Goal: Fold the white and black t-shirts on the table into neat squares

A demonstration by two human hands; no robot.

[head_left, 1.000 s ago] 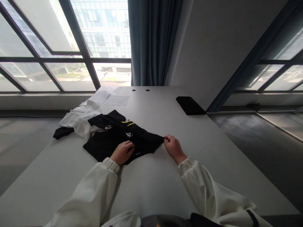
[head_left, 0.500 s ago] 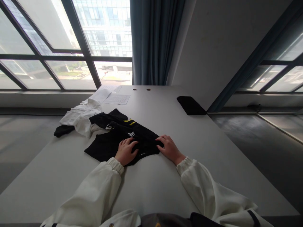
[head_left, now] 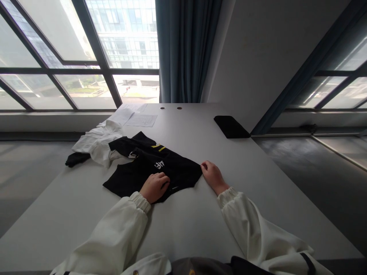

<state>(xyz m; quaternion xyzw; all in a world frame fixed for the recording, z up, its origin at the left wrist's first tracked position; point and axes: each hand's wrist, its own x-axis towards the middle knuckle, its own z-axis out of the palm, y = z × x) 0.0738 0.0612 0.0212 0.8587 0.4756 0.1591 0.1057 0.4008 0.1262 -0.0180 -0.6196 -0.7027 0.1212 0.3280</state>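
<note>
A black garment (head_left: 180,168) with white lettering and yellow marks lies spread on the white table (head_left: 183,225). My left hand (head_left: 155,186) rests on its near part, with the fingers curled together against the cloth. At the garment's right corner, my right hand (head_left: 212,176) pinches the edge of the fabric between thumb and fingers. The cloth reaches from that pinch back to the left, where its far end lies against a white garment.
The crumpled white garment (head_left: 99,141) and a small black cloth (head_left: 77,158) lie at the left edge. Paper sheets (head_left: 142,120) are behind them. A folded black item (head_left: 231,127) lies at the back right, near the wall.
My right hand has moved right and closed on the garment's corner, which now reaches farther right. My left hand has shifted slightly right, and its fingers are closer together.
</note>
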